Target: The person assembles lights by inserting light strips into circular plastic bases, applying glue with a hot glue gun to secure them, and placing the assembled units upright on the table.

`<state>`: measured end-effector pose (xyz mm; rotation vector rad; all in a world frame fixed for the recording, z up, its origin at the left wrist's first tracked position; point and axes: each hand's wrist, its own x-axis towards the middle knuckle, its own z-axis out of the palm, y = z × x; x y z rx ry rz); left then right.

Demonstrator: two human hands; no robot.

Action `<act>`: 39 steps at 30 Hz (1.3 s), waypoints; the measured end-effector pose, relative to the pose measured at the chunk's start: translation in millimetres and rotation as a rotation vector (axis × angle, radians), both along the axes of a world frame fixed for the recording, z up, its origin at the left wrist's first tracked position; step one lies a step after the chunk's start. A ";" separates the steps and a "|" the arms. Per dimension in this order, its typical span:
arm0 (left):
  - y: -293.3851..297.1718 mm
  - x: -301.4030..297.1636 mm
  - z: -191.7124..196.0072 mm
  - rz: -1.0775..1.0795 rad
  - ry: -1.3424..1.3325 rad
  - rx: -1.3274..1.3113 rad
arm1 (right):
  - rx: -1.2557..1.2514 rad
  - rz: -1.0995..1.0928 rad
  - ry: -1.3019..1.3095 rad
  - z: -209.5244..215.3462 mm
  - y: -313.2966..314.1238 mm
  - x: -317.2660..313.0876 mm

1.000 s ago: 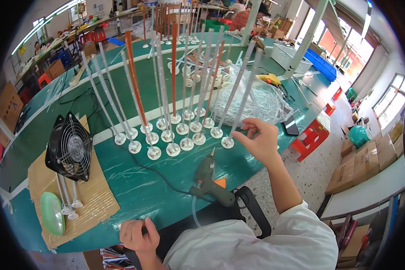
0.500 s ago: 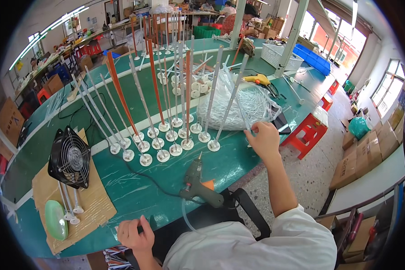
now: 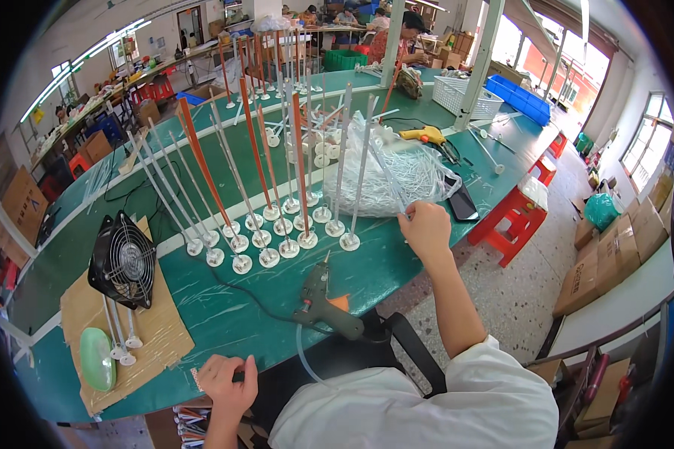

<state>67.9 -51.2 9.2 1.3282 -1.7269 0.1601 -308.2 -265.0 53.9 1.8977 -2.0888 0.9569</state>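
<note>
My right hand [image 3: 427, 232] pinches the lower end of a clear, thin rod [image 3: 389, 173], which leans up and away in front of a plastic bag. Whatever is at the rod's bottom is hidden by my fingers. Near the table's front edge hovers my left hand [image 3: 228, 382], fingers curled and thumb raised; a small pinkish patterned bit [image 3: 196, 379] shows at its fingertips, too small to name. Between the hands lies a dark green hot glue gun [image 3: 326, 303], nozzle pointing away. Beyond it, several clear and orange rods stand upright in round white bases [image 3: 268, 257].
The clear plastic bag [image 3: 419, 179] is full of thin white sticks. Beside it are a yellow tool [image 3: 425, 135] and a phone [image 3: 463, 203]. At left, a black fan [image 3: 124, 262] and a green dish [image 3: 97, 359] rest on cardboard [image 3: 161, 329]. A red stool [image 3: 511, 224] stands right.
The view has shifted slightly. My right hand has drawn a little left and toward the table with the rod still pinched. The left hand remains near the front edge.
</note>
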 end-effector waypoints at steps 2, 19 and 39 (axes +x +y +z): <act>0.8 2.2 3.1 -0.056 0.045 0.036 | 0.017 0.024 -0.080 3.2 1.1 0.6; 22.6 -33.2 9.7 -0.076 0.517 0.082 | -0.090 0.396 -0.885 16.7 114.1 22.4; 39.0 -120.9 -4.2 -0.633 1.401 0.397 | 0.216 0.921 -1.310 -6.2 185.0 103.1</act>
